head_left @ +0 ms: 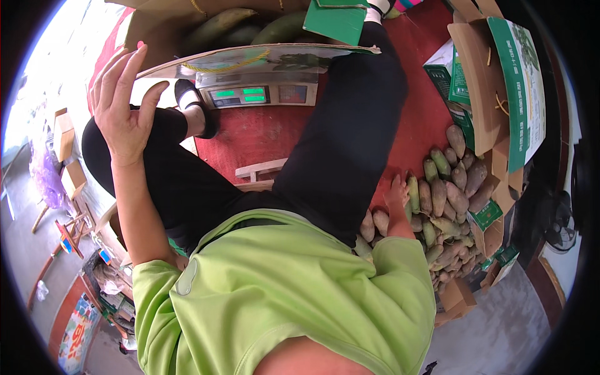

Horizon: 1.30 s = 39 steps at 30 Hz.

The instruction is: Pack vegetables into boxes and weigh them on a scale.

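My left hand (122, 103) is raised by the left end of an open carton (281, 59), fingers and thumb spread, nothing held. In the carton lie long green root vegetables (225, 25). It sits on a digital scale (256, 95) with a lit green display, between my legs. My right hand (397, 194) is low at the right, at the edge of a pile of radish-like roots (439, 197), greenish to pinkish brown. Its fingers are stretched out beside a green root (413, 190); whether they touch it I cannot tell.
An opened green-and-white carton (512, 87) stands right of the pile, with smaller boxes and flaps around it. A red mat (250, 140) covers the floor. A wooden stool edge (259, 172) shows under me. At far left are a purple plastic bag (47, 175) and a small box (64, 134).
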Motion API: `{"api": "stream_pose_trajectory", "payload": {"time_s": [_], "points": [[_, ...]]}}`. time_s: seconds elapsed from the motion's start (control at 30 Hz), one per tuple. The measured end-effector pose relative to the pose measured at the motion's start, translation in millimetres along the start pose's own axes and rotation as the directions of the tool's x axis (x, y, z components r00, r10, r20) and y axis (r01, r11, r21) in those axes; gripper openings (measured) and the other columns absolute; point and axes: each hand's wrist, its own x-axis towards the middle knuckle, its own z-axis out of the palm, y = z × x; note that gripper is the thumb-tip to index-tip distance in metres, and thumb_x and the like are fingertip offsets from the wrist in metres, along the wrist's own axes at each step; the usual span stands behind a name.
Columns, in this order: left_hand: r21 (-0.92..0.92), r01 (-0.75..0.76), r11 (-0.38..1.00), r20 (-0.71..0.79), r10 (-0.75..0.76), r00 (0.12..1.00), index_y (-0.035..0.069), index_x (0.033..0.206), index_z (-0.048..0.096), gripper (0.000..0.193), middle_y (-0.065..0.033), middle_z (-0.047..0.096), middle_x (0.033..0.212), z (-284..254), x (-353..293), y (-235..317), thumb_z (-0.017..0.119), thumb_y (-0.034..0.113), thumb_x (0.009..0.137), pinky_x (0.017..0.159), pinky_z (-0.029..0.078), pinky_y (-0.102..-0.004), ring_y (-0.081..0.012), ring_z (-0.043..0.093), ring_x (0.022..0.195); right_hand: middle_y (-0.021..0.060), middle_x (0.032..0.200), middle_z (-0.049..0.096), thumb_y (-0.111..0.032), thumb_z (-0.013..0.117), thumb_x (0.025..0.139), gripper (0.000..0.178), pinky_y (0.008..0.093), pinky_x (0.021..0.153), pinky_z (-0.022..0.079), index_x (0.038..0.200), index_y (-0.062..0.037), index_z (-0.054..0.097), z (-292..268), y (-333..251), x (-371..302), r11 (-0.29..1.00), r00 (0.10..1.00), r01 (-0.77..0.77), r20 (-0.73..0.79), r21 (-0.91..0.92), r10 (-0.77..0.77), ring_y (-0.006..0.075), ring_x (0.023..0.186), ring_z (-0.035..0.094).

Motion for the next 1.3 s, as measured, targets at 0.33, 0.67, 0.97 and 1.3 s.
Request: {"api": "stream_pose_trajectory", "payload": {"time_s": [0.33, 0.67, 0.97, 1.3], "points": [[0.008, 0.015, 1.0, 0.053, -0.015, 0.998, 0.009, 0.119, 0.065, 0.048, -0.0102, 0.065, 0.112, -1.7, 0.0, 2.0, 0.075, 0.028, 0.076, 0.095, 0.044, -0.0384, -0.0281, 0.058, 0.112, 0.006, 0.132, 0.049, -0.029, 0.059, 0.088, 0.039, 0.0481, 0.097, 0.04, 0.125, -0.0211, 0.051, 6.0, -3.7, 18.4, 0.993, 0.998, 0.056, 0.015, -0.107, -0.054, 0.0292, 0.123, 0.045], [-0.029, -0.041, 0.999, 0.056, 0.043, 0.997, 0.006, 0.094, 0.067, 0.028, -0.0065, 0.067, 0.089, -3.4, 1.9, 1.5, 0.075, 0.021, 0.071, 0.088, 0.049, -0.0389, -0.0247, 0.066, 0.09, 0.0071, 0.122, 0.055, -0.027, 0.061, 0.086, 0.034, 0.0484, 0.094, 0.043, 0.117, -0.0176, 0.053, 24.8, -2.4, 2.5, 0.933, 0.978, 0.204, 0.088, -0.295, -0.186, 0.0269, 0.122, 0.049], [-0.043, -0.061, 0.997, 0.049, 0.063, 0.997, 0.005, 0.092, 0.067, 0.024, -0.0062, 0.067, 0.088, -3.3, 0.4, 1.5, 0.074, 0.017, 0.073, 0.086, 0.049, -0.0391, -0.024, 0.066, 0.086, 0.0068, 0.128, 0.048, -0.025, 0.069, 0.081, 0.042, 0.0479, 0.093, 0.045, 0.119, -0.0176, 0.053, 8.5, -6.5, -23.3, 0.873, 0.942, 0.337, 0.123, -0.353, -0.314, 0.0269, 0.12, 0.049], [-0.072, -0.062, 0.995, 0.015, 0.063, 0.998, 0.007, 0.092, 0.067, 0.022, -0.0037, 0.066, 0.084, -3.5, 0.7, -1.5, 0.074, 0.017, 0.073, 0.085, 0.05, -0.039, -0.0229, 0.065, 0.082, 0.0145, 0.121, 0.054, -0.025, 0.065, 0.085, 0.041, 0.0452, 0.094, 0.046, 0.121, -0.0098, 0.053, -18.4, 32.3, -15.2, 0.987, 0.962, 0.102, -0.266, 0.125, -0.066, 0.0368, 0.111, 0.053]]}}
